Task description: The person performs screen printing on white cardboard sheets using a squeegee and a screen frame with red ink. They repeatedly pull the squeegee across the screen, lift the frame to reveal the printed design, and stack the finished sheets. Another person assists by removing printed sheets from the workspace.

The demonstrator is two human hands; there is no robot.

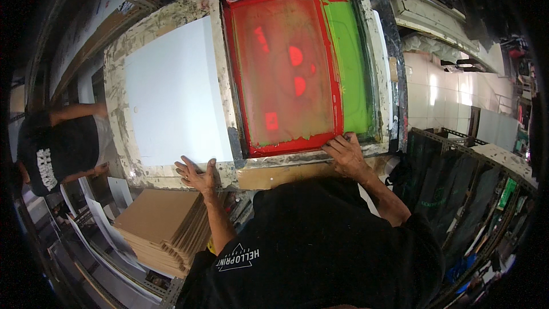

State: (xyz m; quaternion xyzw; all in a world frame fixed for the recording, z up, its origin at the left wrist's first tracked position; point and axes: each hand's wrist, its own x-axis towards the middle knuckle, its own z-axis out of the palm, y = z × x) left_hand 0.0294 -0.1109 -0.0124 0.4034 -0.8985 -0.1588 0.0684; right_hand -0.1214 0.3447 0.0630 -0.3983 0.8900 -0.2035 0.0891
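Head view: The flat white rectangular sheet (177,91) lies on the left part of the paint-stained cream table (118,131), close to its near edge. The left hand (198,182) is open, fingers spread at the sheet's near edge, presumably to steady or align it. The rectangular framed screen with red and green areas (289,129) occupies the table's right part. The right hand (349,158) curls its fingers at the screen's near rim, apparently for control; whether it grips firmly cannot be told.
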